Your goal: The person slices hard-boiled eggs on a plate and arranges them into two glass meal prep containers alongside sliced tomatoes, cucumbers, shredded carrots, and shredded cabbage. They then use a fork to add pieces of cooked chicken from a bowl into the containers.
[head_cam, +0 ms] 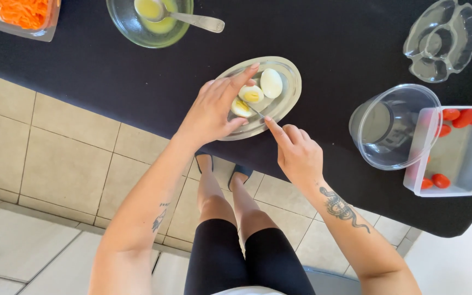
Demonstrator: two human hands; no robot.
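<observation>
An oval glass plate [293,82] sits on the black counter and holds boiled eggs. One whole egg [271,82] lies at the far side, and two cut halves [252,94] with yellow yolk lie beside it. My left hand [214,106] rests on the plate's near-left side, its fingertips steadying the egg halves. My right hand [296,150] holds a small knife [257,112], forefinger along the blade, its tip against an egg half.
A glass bowl [127,24] with yellow liquid and a spoon [195,21] stands at the back. Grated carrot tub [25,16] far left. At right are a clear round container [394,128], a tray of cherry tomatoes [457,150] and a divided clear dish [443,38]. Tiled floor below.
</observation>
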